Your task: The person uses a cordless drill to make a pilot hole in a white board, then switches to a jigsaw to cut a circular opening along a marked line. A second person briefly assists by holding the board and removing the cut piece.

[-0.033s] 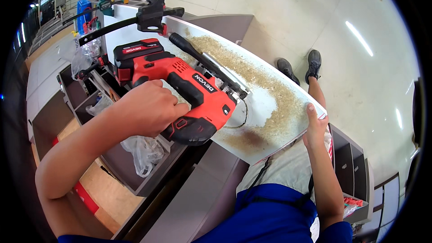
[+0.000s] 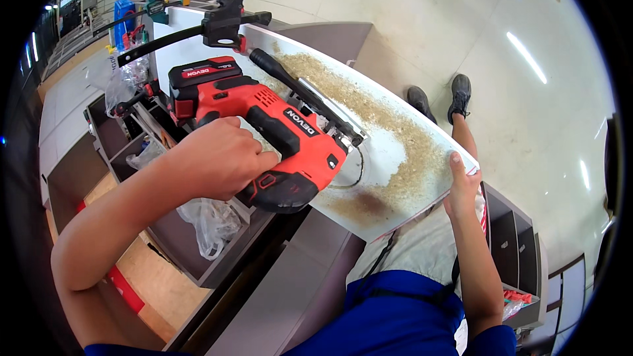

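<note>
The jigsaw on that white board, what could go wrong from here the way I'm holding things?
1. The right hand grips the near edge of the white board, the end the jigsaw points toward; keep the fingers out of the blade's path.
2. The board overhangs its support at that end, with the one visible bar clamp at the far end, so it may vibrate or pinch the blade.
3. Sawdust covers the surface and may hide the cut line.

Saw blade (image 2: pixel 348 147) — hidden (behind housing)
</note>
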Motion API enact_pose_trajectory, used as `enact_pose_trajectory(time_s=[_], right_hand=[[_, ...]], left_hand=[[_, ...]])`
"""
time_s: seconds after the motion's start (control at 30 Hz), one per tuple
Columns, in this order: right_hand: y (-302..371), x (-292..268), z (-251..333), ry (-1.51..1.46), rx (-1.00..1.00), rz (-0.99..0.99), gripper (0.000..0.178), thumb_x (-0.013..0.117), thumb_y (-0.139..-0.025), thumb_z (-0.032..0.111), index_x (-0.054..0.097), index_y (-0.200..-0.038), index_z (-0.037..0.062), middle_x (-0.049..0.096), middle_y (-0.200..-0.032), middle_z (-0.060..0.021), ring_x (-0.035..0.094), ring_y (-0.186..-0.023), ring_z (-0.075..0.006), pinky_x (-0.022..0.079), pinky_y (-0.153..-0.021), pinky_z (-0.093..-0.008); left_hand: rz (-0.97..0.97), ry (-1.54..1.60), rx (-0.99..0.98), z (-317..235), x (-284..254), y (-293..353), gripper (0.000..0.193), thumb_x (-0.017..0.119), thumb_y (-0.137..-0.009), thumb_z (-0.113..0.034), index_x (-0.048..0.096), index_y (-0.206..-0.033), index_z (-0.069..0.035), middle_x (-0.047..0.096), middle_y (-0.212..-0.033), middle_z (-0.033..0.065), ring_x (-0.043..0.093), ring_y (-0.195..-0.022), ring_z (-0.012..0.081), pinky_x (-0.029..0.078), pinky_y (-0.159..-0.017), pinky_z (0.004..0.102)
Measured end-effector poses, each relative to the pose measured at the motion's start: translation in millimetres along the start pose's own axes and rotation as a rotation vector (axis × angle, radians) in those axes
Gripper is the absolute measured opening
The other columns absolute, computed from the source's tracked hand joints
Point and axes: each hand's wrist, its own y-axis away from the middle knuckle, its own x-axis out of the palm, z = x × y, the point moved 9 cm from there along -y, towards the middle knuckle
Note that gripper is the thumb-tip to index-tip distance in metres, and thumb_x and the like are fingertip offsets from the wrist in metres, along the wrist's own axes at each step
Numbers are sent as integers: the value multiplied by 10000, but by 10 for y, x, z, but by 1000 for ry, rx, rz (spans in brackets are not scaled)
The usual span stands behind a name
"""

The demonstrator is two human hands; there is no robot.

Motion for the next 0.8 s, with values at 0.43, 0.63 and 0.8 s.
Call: enact_pose_trajectory(time_s=[0.43, 0.63, 0.8], right_hand=[[-72, 216, 158, -23, -111, 197, 970, 817, -882, 300, 249, -1575, -70, 199, -1678, -237, 187, -1568, -309, 212, -1257, -434], [-68, 206, 153, -31, -114, 193, 977, 823, -880, 272, 231, -1584, -59, 195, -1683, -217, 310, -1523, -308, 277, -1235, -424], [-37, 255, 197, -75, -113, 178, 972, 817, -887, 260, 221, -1592, -43, 216, -1681, -195, 481, -1424, -298, 361, -1194, -407]], left_hand=[[5, -41, 36, -76, -49, -58, 138, 668, -781, -102, 644, -917, -107, 668, -694, 42, 689, -703, 250, 470, -702, 402], [28, -50, 29, -84, -50, -70, 143, 667, -787, -104, 649, -930, -108, 672, -697, 41, 691, -704, 251, 468, -698, 400], [-16, -45, 15, -81, -27, -70, 243, 720, -650, -67, 625, -868, -110, 594, -673, 6, 657, -715, 231, 466, -702, 386]])
